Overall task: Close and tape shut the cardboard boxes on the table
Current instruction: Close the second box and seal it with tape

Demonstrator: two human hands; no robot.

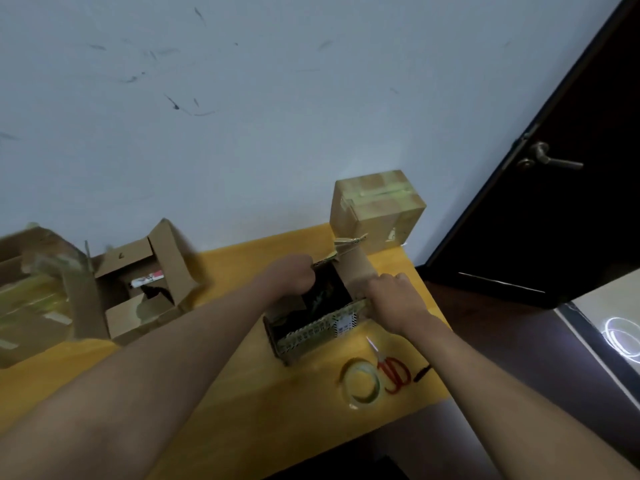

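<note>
Nearest on the yellow table (pixel 242 393), toward its right edge, a roll of clear tape (pixel 361 383) is seen lying flat, with red-handled scissors (pixel 391 370) just beside it on the right and a small dark object (pixel 421 373) right of those; what that object is cannot be told.

Farther in, at the middle of the table, an open cardboard box (pixel 311 323) is held between both hands. Its near flap, edged with old tape and bearing a white label, is folded outward, and a dark interior is shown. The left hand (pixel 292 275) is placed at the box's far left edge, its fingers curled over the rim and gripping it. The right hand (pixel 393 296) is set at the box's right side, with fingers bent down onto the right flap and closed against it; whether the thumb is beneath the flap cannot be told.

To the left, a second open box (pixel 145 282) is seen against the wall, flaps raised, with something red and white inside. At the far left, a larger box (pixel 34 292) with strips of tape is blurred.

Farthest, at the table's far right corner, a closed, taped box (pixel 377 211) is stood against the white wall (pixel 242 98). A dark door (pixel 571 168) is seen at the right.
</note>
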